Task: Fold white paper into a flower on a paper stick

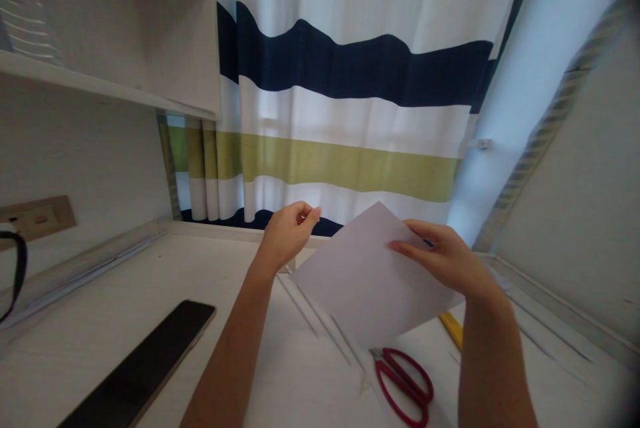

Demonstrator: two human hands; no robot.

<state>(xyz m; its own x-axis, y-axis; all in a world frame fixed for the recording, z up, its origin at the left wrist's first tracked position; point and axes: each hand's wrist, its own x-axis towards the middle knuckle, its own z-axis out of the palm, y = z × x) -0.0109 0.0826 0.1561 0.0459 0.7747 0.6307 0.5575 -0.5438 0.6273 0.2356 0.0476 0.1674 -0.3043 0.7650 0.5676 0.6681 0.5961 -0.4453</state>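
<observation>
A sheet of white paper (360,281) hangs tilted above the desk, one corner pointing up. My right hand (440,255) grips it near its upper right edge, with the thumb lying on the near face. To the left of the sheet, my left hand (293,231) is raised and its fingers are curled, thumb against fingertips. Whether anything sits in that pinch is too small to see. Below the paper lies a pair of scissors (403,385) with red handles; part of the blades is hidden. Several thin white strips (325,328) rest on the desk between my forearms.
A black smartphone (145,361) lies on the white desk (215,268) at the left. Something yellow (451,329) shows partly behind my right wrist. A shelf (110,91) overhangs the left side, above a wall socket (40,220). A striped curtain (350,121) hangs behind the desk.
</observation>
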